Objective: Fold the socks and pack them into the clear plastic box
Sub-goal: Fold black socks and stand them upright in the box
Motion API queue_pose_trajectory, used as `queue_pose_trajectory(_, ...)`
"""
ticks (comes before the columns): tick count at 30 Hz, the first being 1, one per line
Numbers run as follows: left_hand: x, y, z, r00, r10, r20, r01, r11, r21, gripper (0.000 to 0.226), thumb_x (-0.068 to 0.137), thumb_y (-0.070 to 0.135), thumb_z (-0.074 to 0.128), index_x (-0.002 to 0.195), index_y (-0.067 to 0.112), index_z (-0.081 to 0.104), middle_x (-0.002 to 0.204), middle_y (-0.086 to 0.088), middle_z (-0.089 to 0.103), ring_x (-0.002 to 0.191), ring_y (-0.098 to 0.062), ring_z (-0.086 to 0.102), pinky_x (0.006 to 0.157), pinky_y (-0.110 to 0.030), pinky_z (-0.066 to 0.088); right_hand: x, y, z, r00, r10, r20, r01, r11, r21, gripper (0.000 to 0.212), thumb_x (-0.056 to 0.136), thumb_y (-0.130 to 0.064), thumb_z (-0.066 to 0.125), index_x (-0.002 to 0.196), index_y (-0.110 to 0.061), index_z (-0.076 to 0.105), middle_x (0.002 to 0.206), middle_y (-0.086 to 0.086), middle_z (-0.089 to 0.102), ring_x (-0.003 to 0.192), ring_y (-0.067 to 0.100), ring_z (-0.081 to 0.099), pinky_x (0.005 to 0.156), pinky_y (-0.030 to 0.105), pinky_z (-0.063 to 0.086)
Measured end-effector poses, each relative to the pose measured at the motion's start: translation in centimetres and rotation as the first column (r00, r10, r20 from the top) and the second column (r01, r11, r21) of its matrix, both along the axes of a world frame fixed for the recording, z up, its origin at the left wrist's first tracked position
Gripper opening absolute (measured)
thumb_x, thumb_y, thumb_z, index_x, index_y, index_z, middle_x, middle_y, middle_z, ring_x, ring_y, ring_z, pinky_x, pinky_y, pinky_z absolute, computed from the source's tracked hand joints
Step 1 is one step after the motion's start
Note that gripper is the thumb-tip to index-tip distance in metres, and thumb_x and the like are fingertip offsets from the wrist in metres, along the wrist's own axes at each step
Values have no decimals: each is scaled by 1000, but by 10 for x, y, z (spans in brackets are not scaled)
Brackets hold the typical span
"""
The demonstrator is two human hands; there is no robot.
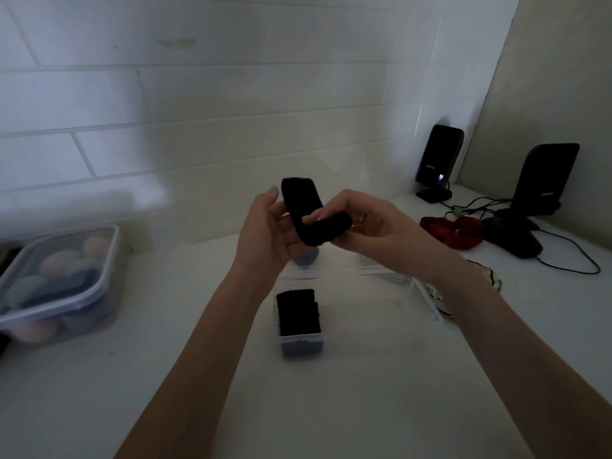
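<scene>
A black sock is held in the air over the clear plastic box, bent in an L: one end points up and far, the other runs right. The left hand grips its upright part, and the right hand pinches the rolled right end. A folded black sock already lies in the box's near left corner. The box sits on a white counter against a white tiled wall. At the left stands a lidded tub; at the far right are two black speakers, cables and red cloth.
</scene>
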State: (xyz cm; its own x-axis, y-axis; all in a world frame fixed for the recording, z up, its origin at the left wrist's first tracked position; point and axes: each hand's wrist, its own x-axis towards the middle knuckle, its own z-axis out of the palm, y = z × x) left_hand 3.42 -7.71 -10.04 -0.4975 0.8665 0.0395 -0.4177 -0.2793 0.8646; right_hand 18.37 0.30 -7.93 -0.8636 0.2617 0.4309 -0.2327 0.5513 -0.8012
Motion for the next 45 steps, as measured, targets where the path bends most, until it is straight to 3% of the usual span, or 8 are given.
queue_pose_trajectory(5, 0, 0, -9, 964, 58, -258, -68, 997, -28, 19, 90, 11, 56, 104, 2, 65, 80, -7, 71, 65, -13, 70, 57, -24, 56, -1, 0, -7, 996, -23, 83, 17, 997, 73, 16, 86, -11, 60, 98, -21, 63, 108, 10, 68, 106, 21, 62, 82, 59, 50)
queue_pose_trajectory(8, 0, 1, -12, 943, 72, -324, -80, 997, -13, 23, 89, 4, 56, 110, 1, 63, 88, -10, 70, 69, -13, 70, 60, -23, 57, -6, 2, -11, 991, -115, 74, 107, 990, 95, 9, 88, -9, 61, 95, -14, 62, 90, -4, 68, 82, 20, 60, 67, 48, 48)
queue_pose_trajectory(13, 7, 3, -14, 888, 88, -452, -81, 996, 34, 25, 87, -7, 52, 100, 7, 66, 77, 1, 75, 68, -9, 70, 60, -19, 55, -17, -2, -16, 963, -268, -7, 264, 954, -145, 7, 91, -8, 57, 85, -12, 58, 51, -14, 62, 48, -2, 50, 49, 10, 39)
queue_pose_trajectory(19, 6, 4, -17, 853, 120, -507, -87, 992, 89, 26, 93, 1, 49, 97, 20, 66, 75, 11, 75, 74, -7, 71, 63, -18, 54, -21, -7, -18, 920, -391, 9, 377, 882, -284, 13, 90, -13, 59, 93, 0, 57, 38, -10, 56, 34, -1, 45, 38, 8, 34)
queue_pose_trajectory(30, 7, 5, -18, 815, 44, -578, 6, 996, 84, 34, 91, -7, 47, 95, 22, 64, 75, 14, 74, 76, -2, 69, 67, -16, 53, -22, -12, -19, 884, -467, -10, 439, 839, -320, 19, 89, -17, 61, 95, 1, 56, 40, -9, 56, 36, 0, 44, 38, 10, 36)
queue_pose_trajectory(36, 7, 2, -15, 797, -6, -604, 45, 998, 48, 46, 83, -16, 49, 99, 26, 64, 84, 10, 74, 84, -6, 69, 78, -21, 55, -23, -11, -24, 864, -503, 28, 469, 783, -410, 16, 87, -21, 63, 92, -14, 49, 46, -10, 60, 40, 2, 50, 40, 14, 40)
queue_pose_trajectory(39, 9, 0, -14, 800, -50, -598, 83, 996, 27, 36, 74, -1, 58, 99, 24, 65, 86, 1, 73, 86, -12, 68, 82, -25, 53, -22, -10, -24, 857, -515, -8, 452, 759, -469, 18, 86, -21, 64, 94, -19, 48, 51, -6, 62, 40, 4, 53, 39, 17, 42)
queue_pose_trajectory(45, 11, 2, -16, 784, -3, -621, 34, 999, 39, 32, 80, -1, 66, 96, 27, 64, 79, 11, 75, 80, -5, 71, 70, -13, 52, -21, -4, -25, 821, -569, 53, 540, 741, -400, 24, 83, -25, 67, 98, -26, 48, 98, 4, 58, 50, 8, 57, 44, 20, 44)
